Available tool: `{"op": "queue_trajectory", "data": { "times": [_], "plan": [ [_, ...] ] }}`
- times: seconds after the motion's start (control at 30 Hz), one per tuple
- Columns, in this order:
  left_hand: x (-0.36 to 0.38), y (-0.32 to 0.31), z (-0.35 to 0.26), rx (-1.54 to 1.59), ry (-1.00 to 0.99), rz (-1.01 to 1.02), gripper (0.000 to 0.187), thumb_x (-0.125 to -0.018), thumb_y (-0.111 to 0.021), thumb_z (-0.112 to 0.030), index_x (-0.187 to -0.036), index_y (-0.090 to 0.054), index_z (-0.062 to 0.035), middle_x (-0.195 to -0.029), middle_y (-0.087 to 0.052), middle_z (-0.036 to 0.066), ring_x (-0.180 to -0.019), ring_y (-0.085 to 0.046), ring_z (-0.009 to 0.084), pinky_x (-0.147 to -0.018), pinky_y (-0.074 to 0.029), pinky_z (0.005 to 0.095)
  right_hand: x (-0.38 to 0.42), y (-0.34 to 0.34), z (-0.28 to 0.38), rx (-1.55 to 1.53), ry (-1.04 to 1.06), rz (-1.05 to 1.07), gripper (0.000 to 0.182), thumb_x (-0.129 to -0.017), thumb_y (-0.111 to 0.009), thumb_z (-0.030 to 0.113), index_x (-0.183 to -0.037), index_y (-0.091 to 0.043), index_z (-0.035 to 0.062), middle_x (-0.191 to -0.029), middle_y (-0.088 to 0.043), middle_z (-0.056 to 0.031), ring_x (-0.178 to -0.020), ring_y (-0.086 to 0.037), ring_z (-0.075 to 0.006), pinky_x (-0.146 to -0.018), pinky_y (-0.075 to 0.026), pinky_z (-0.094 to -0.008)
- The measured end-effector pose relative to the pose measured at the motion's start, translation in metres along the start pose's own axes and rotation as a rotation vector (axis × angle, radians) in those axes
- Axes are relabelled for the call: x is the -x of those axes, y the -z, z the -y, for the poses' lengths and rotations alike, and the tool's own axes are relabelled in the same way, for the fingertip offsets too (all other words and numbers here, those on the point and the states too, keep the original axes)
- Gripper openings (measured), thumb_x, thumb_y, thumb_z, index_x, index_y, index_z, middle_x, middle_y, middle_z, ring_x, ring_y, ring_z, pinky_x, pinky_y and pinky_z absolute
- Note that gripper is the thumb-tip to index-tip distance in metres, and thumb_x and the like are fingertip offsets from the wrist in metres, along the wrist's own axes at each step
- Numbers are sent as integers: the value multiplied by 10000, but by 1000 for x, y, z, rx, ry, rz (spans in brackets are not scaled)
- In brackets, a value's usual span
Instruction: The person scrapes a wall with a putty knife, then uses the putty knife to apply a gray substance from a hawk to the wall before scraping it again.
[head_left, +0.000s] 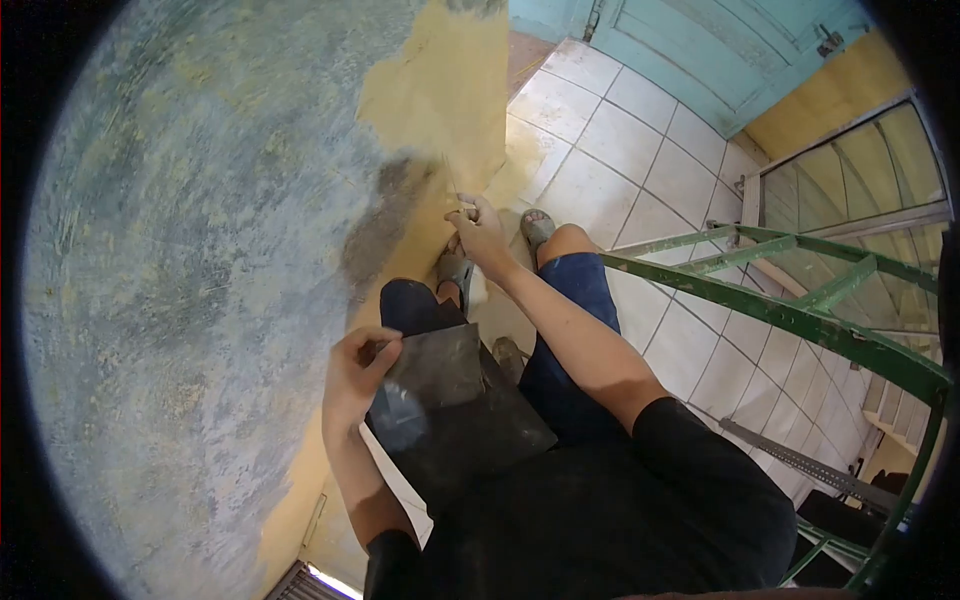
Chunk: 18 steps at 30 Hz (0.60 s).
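My left hand (pixel 360 372) is beside the upper left corner of a dark grey, worn flat piece (pixel 440 368) that lies over my lap. Its thumb and fingers are curled together near that corner; whether they pinch it is hard to make out. Farther forward, my right hand (pixel 476 228) is close to the lower part of the wall, with its fingers bent around something thin (pixel 450 176), too faint to identify. The wall (pixel 200 250) on the left has blue-grey patchy paint, with yellow (pixel 440 80) along its edge.
A green metal ladder (pixel 780 310) stands at the right over white floor tiles (pixel 640 130). At the top is a turquoise door (pixel 690 50). A louvred window (pixel 850 170) is at the upper right, and a perforated metal strip (pixel 800 462) lies lower right.
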<state>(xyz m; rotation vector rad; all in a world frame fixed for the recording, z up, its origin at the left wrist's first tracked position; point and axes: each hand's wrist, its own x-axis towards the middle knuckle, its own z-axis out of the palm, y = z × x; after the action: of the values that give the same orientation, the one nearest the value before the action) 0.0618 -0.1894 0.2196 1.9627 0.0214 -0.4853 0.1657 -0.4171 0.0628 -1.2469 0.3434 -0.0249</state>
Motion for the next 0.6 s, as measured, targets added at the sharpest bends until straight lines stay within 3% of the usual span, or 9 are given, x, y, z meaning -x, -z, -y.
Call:
{"op": "queue_trajectory", "data": {
  "times": [0.07,0.13,0.27,0.4,0.43,0.5,0.6],
  "plan": [
    [15,7,9,95,72,-22,71,-838,-694,-29,-908,-688,-16,-772,-609,-37,-644,-473,51,-600,-391,241,4,3,6,51,43,-1,475,-914,-577,141,-1332,-428,-28,-928,-602,-100,-515,-575,-124,-442,-456,-244],
    [28,15,32,-136,111,-55,66,-832,-694,-15,-896,-689,-26,-762,-606,-49,-652,-489,45,-600,-395,233,15,0,28,66,-19,11,488,-922,-561,162,-1343,-423,-42,-908,-617,-107,-507,-585,-127,-432,-445,-248],
    [47,12,54,-132,147,-69,83,-807,-722,-8,-882,-695,-30,-750,-614,-16,-670,-547,70,-623,-439,234,15,0,31,86,-17,24,454,-917,-557,167,-1307,-466,-46,-874,-619,-103,-497,-589,-131,-421,-424,-252],
    [38,8,44,-423,-106,-192,119,-791,-754,-81,-868,-688,-19,-760,-605,93,-726,-609,224,-705,-483,308,9,-5,17,151,-19,-3,430,-899,-566,159,-1273,-507,-45,-871,-623,-106,-499,-587,-132,-427,-413,-262],
    [31,7,38,-426,-106,-192,119,-791,-754,-81,-868,-688,-19,-760,-605,93,-726,-609,224,-705,-483,308,7,-5,11,138,11,-28,427,-895,-568,156,-1267,-514,-45,-867,-623,-108,-500,-588,-133,-434,-414,-265],
    [1,-4,2,-625,-100,-215,187,-834,-721,-177,-907,-682,-10,-813,-631,158,-772,-618,321,-752,-488,360,12,-7,17,116,24,-26,428,-894,-569,155,-1270,-519,-42,-880,-632,-114,-506,-590,-133,-446,-425,-266],
    [-64,-33,-20,-406,-311,-220,323,-913,-622,-308,-959,-655,10,-892,-656,208,-844,-626,387,-760,-478,422,23,-10,30,104,26,-28,425,-896,-570,162,-1272,-535,-32,-912,-652,-128,-520,-599,-135,-474,-450,-268]
  ]
}}
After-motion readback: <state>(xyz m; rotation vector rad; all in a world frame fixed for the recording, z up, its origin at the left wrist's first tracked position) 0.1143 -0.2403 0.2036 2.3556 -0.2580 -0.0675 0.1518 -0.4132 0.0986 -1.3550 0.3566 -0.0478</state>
